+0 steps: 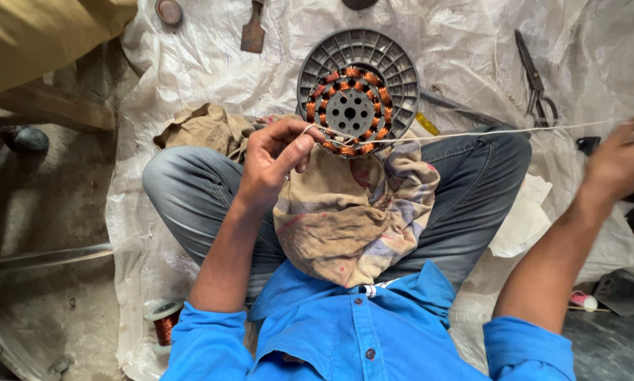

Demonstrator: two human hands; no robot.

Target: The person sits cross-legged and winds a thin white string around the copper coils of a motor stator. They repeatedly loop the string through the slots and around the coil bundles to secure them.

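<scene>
The one grey round stator (pixel 358 90) with its ring of copper coils rests on the cloth (pixel 352 212) in your lap, at twelve o'clock from your chest. You appear to be tying the windings: your left hand (pixel 278 155) pinches the white thread (pixel 472 133) at the coil edge, at seven o'clock on the ring. Your right hand (pixel 624 162), blurred at three o'clock, draws the one thread taut; its finger state I cannot tell. Next likely calls for steady tension. One pair of scissors (pixel 535 81) at two o'clock, one copper wire spool (pixel 164 326) at eight o'clock.
</scene>
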